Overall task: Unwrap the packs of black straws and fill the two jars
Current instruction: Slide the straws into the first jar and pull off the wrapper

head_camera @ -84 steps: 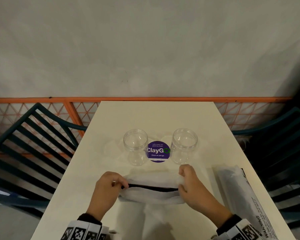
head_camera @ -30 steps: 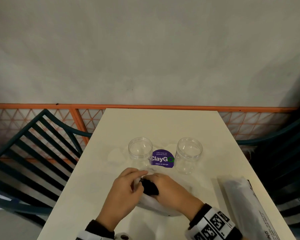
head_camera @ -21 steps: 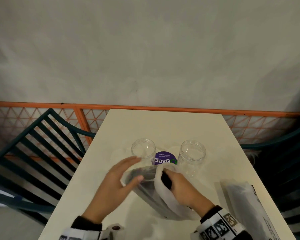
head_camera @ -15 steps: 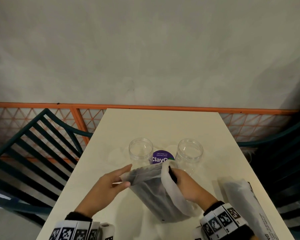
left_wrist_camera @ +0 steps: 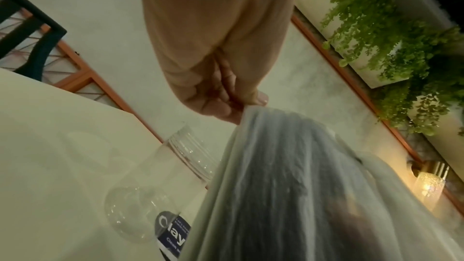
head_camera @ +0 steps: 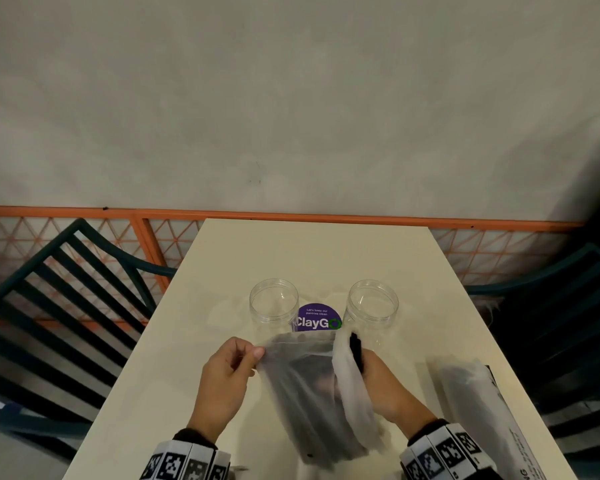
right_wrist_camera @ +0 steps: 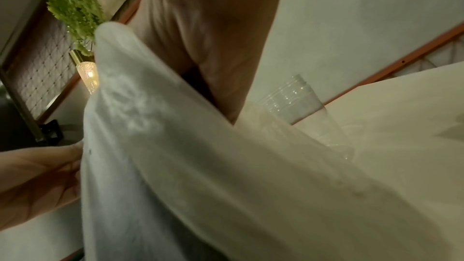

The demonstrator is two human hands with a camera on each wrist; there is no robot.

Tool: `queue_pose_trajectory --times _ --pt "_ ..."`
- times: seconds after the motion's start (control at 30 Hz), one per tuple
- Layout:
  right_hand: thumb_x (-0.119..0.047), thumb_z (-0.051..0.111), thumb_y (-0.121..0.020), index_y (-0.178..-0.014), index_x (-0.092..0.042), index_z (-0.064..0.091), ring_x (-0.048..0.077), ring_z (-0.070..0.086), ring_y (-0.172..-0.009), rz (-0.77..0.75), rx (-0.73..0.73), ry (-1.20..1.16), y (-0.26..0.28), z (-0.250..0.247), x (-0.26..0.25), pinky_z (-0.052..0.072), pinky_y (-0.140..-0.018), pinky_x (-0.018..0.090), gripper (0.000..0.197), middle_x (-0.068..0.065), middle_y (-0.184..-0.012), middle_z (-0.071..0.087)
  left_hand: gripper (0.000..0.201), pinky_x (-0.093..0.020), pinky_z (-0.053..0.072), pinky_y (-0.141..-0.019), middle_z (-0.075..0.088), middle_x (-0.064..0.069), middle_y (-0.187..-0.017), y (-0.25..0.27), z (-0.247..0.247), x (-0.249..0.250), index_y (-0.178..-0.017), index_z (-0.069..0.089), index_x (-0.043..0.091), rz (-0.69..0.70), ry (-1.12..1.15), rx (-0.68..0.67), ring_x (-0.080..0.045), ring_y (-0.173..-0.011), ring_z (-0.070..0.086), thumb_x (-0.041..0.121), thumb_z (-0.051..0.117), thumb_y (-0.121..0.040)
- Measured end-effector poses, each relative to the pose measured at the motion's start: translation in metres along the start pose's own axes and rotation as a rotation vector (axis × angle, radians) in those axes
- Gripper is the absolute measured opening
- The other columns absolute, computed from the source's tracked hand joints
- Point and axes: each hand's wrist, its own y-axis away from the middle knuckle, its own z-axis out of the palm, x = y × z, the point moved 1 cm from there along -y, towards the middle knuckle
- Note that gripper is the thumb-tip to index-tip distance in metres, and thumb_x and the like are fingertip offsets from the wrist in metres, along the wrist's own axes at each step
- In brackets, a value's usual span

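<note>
Two clear jars stand open on the table, the left jar [head_camera: 273, 304] and the right jar [head_camera: 373, 303], both with nothing in them. In front of them a translucent white pack of black straws [head_camera: 302, 393] is held with its mouth toward the jars. My left hand [head_camera: 253, 355] pinches the left edge of the pack [left_wrist_camera: 288, 186] between thumb and forefinger. My right hand [head_camera: 364, 362] is partly behind the white flap of the wrapper [head_camera: 350, 386]. It grips a bundle of black straws [head_camera: 355, 351] whose ends poke up at the mouth. In the right wrist view the wrapper [right_wrist_camera: 175, 166] hides the fingers.
A second wrapped pack [head_camera: 475, 403] lies on the cream table [head_camera: 309, 258] at the right. A purple ClayGo sticker [head_camera: 318, 318] sits between the jars. Dark slatted chairs [head_camera: 66, 306] flank the table, and an orange railing [head_camera: 291, 214] runs behind it.
The pack was torn open while lying flat, then turned with its mouth toward the jars. My left hand went from supporting it to pinching its edge, and the mouth now gapes wider.
</note>
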Motion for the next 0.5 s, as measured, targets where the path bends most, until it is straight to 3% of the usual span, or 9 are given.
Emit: queue_pose_trajectory --times 0.07,0.13,0.2,0.27,0.3,0.37,0.43,0.5 --pt "-0.005 0.060 -0.086 -0.094 -0.018 0.062 0.008 0.062 -0.083 0.005 0.100 -0.014 -0.002 -0.005 0.012 0.049 -0.068 0.016 0.015 -0.007 -0.082 0.065 0.019 -0.029 0.049 -0.069 0.057 0.002 -0.058 0.001 -0.001 -0.005 -0.071 0.054 0.006 -0.002 0.045 0.030 -0.007 -0.059 0.051 0.009 0.053 -0.089" --pt "0.000 0.066 -0.080 -0.088 -0.021 0.065 0.001 0.063 -0.078 0.016 0.179 -0.093 -0.002 -0.010 0.017 0.049 -0.066 0.014 0.022 -0.010 -0.077 0.068 0.016 -0.030 0.050 -0.071 0.055 -0.005 -0.067 0.002 -0.005 -0.007 -0.075 0.052 0.004 -0.028 0.128 0.029 -0.015 -0.067 0.052 0.006 0.049 -0.091" --pt "0.005 0.066 -0.078 -0.077 -0.025 0.062 -0.008 0.060 -0.063 0.012 0.160 -0.072 -0.002 -0.012 0.024 0.046 -0.060 0.010 0.031 -0.013 -0.063 0.065 0.003 -0.025 0.053 -0.071 0.061 -0.007 -0.082 0.005 -0.009 -0.005 -0.088 0.057 0.006 -0.046 0.203 -0.100 -0.022 -0.077 0.057 0.007 0.054 -0.088" --pt "0.002 0.066 -0.079 -0.080 -0.023 0.060 -0.010 0.059 -0.060 0.015 0.121 0.002 -0.002 -0.010 0.024 0.045 -0.058 0.009 0.026 -0.012 -0.065 0.063 0.028 -0.024 0.054 -0.075 0.069 -0.001 -0.097 0.007 -0.011 -0.007 -0.105 0.062 0.015 -0.066 0.197 -0.258 -0.020 -0.084 0.064 0.011 0.069 -0.078" --pt "-0.001 0.067 -0.079 -0.083 -0.024 0.059 -0.010 0.059 -0.061 0.019 0.109 0.024 -0.004 -0.008 0.025 0.046 -0.060 0.009 0.024 -0.011 -0.069 0.062 0.036 -0.023 0.054 -0.076 0.071 -0.001 -0.096 0.007 -0.010 -0.008 -0.105 0.064 0.018 -0.070 0.179 -0.286 -0.017 -0.082 0.065 0.010 0.075 -0.071" --pt "-0.001 0.065 -0.081 -0.081 -0.028 0.054 -0.009 0.059 -0.064 -0.002 0.112 0.043 -0.007 -0.004 0.026 0.046 -0.062 0.007 0.029 -0.011 -0.074 0.057 0.023 -0.015 0.050 -0.068 0.072 -0.003 -0.076 0.005 -0.009 -0.006 -0.084 0.072 0.016 -0.055 0.161 -0.201 -0.013 -0.067 0.061 0.002 0.077 -0.067" --pt "0.000 0.066 -0.080 -0.079 -0.030 0.052 -0.005 0.061 -0.067 -0.018 0.111 0.070 -0.008 0.001 0.024 0.045 -0.062 0.006 0.033 -0.013 -0.074 0.057 0.020 -0.016 0.044 -0.057 0.059 -0.002 -0.056 0.003 -0.005 -0.007 -0.058 0.065 0.013 -0.042 0.105 -0.116 -0.012 -0.057 0.049 0.000 0.073 -0.071" --pt "-0.002 0.068 -0.079 -0.078 -0.031 0.053 0.001 0.059 -0.067 -0.031 0.103 0.093 -0.009 0.004 0.024 0.046 -0.062 0.008 0.032 -0.013 -0.073 0.057 0.025 -0.024 0.039 -0.059 0.050 -0.002 -0.056 0.003 0.000 -0.010 -0.057 0.054 0.010 -0.036 0.069 -0.126 -0.016 -0.059 0.043 0.003 0.068 -0.077"
